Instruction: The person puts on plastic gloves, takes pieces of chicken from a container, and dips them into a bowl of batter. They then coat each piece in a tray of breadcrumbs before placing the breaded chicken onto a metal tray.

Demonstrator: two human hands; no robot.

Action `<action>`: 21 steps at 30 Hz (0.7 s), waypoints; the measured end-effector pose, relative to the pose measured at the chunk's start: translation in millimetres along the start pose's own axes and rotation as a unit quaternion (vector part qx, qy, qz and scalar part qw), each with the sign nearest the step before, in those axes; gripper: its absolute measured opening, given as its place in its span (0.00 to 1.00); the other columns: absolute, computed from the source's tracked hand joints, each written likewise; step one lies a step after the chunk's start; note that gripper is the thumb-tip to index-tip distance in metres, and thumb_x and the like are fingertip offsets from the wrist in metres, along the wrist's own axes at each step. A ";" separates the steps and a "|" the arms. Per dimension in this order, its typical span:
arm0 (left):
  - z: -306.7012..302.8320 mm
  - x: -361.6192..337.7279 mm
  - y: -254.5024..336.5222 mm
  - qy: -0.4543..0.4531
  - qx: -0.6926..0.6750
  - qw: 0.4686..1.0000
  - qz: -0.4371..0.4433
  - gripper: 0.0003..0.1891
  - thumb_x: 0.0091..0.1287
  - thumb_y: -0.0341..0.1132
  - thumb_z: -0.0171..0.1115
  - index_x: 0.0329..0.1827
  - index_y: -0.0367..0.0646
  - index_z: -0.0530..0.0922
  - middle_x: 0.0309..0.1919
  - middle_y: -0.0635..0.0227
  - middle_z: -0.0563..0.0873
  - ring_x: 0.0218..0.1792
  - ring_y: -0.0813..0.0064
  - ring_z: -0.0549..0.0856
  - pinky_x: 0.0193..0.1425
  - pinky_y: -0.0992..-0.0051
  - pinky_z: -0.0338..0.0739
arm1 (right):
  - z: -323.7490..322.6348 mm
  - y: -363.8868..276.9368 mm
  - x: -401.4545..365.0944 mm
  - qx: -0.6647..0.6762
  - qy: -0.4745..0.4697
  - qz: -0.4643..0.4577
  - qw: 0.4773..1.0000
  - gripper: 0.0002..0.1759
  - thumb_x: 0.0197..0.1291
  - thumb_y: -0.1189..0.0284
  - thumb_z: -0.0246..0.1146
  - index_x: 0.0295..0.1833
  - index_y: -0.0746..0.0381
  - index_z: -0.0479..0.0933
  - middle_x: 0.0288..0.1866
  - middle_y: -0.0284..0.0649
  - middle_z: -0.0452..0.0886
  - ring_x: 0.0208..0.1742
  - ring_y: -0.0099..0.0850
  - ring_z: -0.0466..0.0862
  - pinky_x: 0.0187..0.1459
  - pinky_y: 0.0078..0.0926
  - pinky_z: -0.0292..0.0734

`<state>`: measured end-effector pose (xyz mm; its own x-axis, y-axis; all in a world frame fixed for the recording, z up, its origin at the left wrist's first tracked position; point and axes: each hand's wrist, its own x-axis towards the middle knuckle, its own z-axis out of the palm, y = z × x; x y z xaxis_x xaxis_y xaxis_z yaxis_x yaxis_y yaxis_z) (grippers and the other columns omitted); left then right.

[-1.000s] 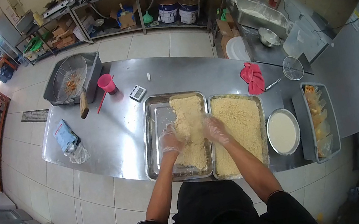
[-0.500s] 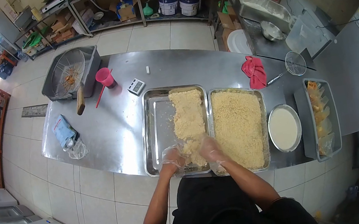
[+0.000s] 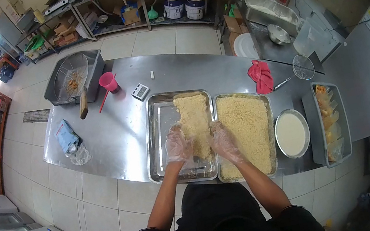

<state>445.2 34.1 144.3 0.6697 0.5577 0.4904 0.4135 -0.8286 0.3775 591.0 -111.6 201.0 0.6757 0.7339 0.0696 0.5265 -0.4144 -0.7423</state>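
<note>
Both my hands wear clear plastic gloves. My left hand [image 3: 179, 145] is over the left metal tray [image 3: 156, 120], its fingers curled against the left side of a crumb-coated piece [image 3: 200, 137]. My right hand [image 3: 224, 144] grips the same piece from its right side, above the rims where the two trays meet. Under the fingers the piece's edges are hidden. It lies in line with other crumb-coated pieces [image 3: 192, 107] along the tray's right side. Right beside it, the second tray [image 3: 275, 134] holds a thick layer of pale crumbs [image 3: 245, 119].
A round pan of creamy white liquid [image 3: 292, 133] and a grey bin of bagged food [image 3: 313, 127] stand at right. Beyond the trays lie a red cloth [image 3: 261, 76], skimmer [image 3: 303, 67], timer [image 3: 140, 91] and pink cup [image 3: 108, 81]. A grey tub [image 3: 97, 64] and blue packet [image 3: 67, 136] are left.
Both hands have moved away from my body, up along the tray. The crumb-coated piece between them has shifted up against the others, leaving scattered crumbs at the near end.
</note>
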 end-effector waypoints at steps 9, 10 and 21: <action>20.6 3.6 -10.1 -0.143 -0.143 0.945 -0.257 0.18 0.69 0.45 0.61 0.54 0.42 0.77 0.40 0.45 0.87 0.44 0.43 0.86 0.47 0.51 0.79 | 32.0 29.6 13.1 -0.099 -0.088 0.042 0.990 0.29 0.60 0.61 0.68 0.61 0.68 0.74 0.43 0.57 0.85 0.47 0.57 0.85 0.48 0.46 0.81; 17.4 2.7 -8.7 -0.144 -0.142 0.945 -0.259 0.18 0.69 0.45 0.61 0.54 0.42 0.77 0.40 0.45 0.87 0.44 0.43 0.86 0.47 0.51 0.79 | 27.3 21.6 15.7 -0.098 -0.090 0.043 0.990 0.29 0.60 0.61 0.68 0.61 0.68 0.74 0.43 0.57 0.85 0.47 0.57 0.85 0.48 0.46 0.81; -0.7 8.9 -4.5 -0.277 -0.075 0.929 -0.232 0.18 0.69 0.44 0.59 0.54 0.40 0.76 0.43 0.40 0.86 0.46 0.42 0.86 0.49 0.50 0.80 | 27.5 19.3 17.5 -0.190 -0.109 0.018 0.976 0.21 0.60 0.57 0.66 0.47 0.64 0.80 0.44 0.58 0.85 0.48 0.54 0.86 0.48 0.49 0.81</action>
<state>448.9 42.9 147.5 0.6728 0.7072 -0.2174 0.6743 -0.4652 0.5735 598.9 -92.0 169.6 0.5932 0.7950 -0.1266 0.6853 -0.5812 -0.4388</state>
